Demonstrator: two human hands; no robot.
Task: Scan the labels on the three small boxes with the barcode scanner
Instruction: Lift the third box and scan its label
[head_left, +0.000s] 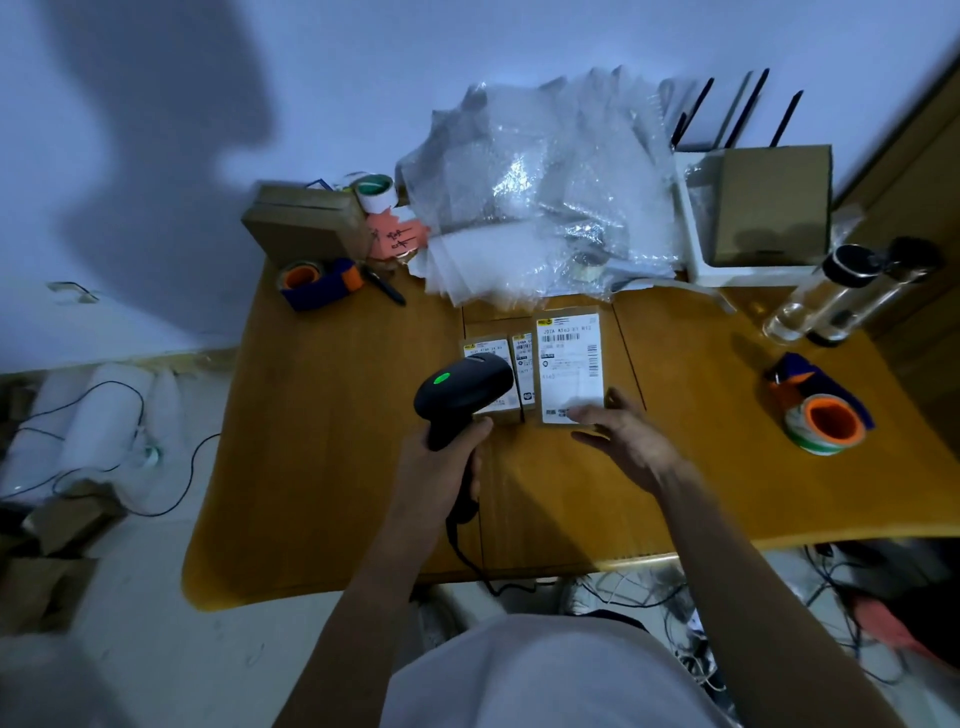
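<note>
Three small cardboard boxes with white labels lie side by side in the middle of the wooden table. The left box is partly hidden by the black barcode scanner, whose green light is lit. My left hand grips the scanner's handle and holds its head over that box. The narrow middle box sits between the other two. The right box is the largest. My right hand rests at its near edge, fingers spread, holding nothing.
Tape dispensers sit at the left back and the right. A heap of bubble wrap fills the back. There are a brown box, a white tray with a box, a clear bottle and a black pen. The scanner's cable drops over the front edge.
</note>
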